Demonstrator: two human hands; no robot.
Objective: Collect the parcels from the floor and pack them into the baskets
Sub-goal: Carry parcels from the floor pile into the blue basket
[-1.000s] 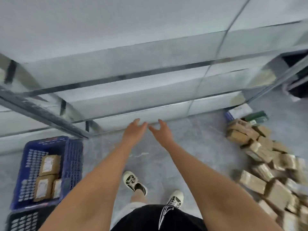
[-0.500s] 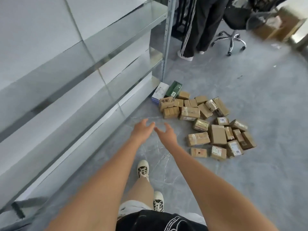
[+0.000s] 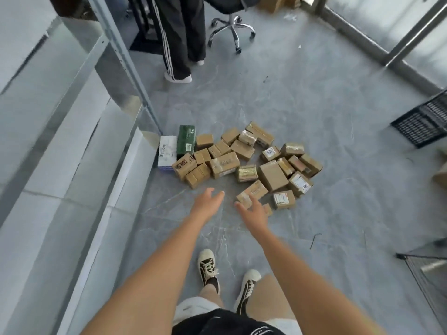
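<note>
Several brown cardboard parcels (image 3: 271, 174) lie in a loose heap on the grey floor ahead of me, with a green box (image 3: 185, 140) and a white box (image 3: 167, 152) at the heap's left end. My left hand (image 3: 206, 201) reaches forward, fingers spread and holding nothing, just short of the heap's near edge. My right hand (image 3: 254, 210) is stretched out beside it with relaxed fingers, in front of the nearest taped parcel (image 3: 251, 192) and partly covering a small one. No blue basket shows in this view.
A metal shelving unit (image 3: 79, 131) runs along the left. Another person's legs (image 3: 179, 37) and an office chair (image 3: 229, 22) stand at the back. A black crate (image 3: 425, 119) lies at the right edge, a wire rack (image 3: 425, 274) lower right. My feet (image 3: 225, 272) stand on the floor.
My view swung right, from the shelves and the blue basket to the parcel heap. Both arms stayed stretched out and now reach closer to the nearest parcels.
</note>
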